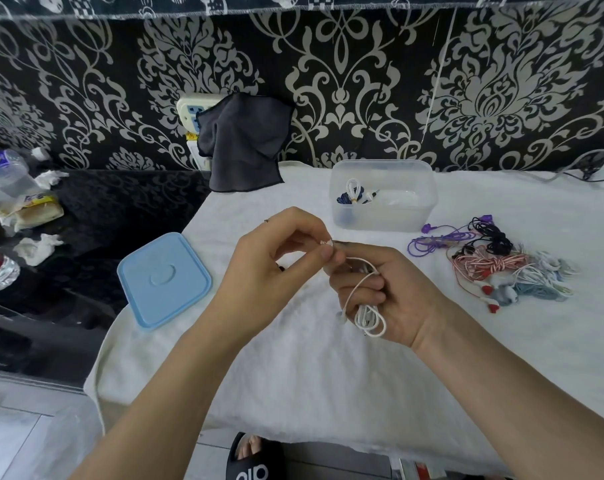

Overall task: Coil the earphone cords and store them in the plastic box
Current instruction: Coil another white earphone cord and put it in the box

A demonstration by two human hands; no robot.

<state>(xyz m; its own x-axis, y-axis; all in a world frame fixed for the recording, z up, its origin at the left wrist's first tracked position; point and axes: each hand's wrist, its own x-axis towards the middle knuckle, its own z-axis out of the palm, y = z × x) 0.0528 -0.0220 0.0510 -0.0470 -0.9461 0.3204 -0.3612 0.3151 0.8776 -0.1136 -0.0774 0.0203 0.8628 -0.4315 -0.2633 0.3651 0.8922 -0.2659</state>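
Note:
My right hand (394, 292) grips a coiled white earphone cord (369, 317), its loops hanging below my fingers over the white cloth. My left hand (276, 261) pinches the cord's end between thumb and forefinger, right by the right hand's fingertips. The clear plastic box (414, 216) stands open behind my hands; a coiled white cord and a dark blue one (352, 195) lie inside. A pile of tangled earphones (490, 261), purple, black, red-striped, white and pale blue, lies to the right of the box.
The box's light blue lid (163, 277) lies at the cloth's left edge. A dark cloth (245, 143) hangs on the wall over a socket. Bottles (2, 168), food wrappers and crumpled tissues (37, 249) clutter the dark surface to the left. A sandalled foot (255, 455) shows below.

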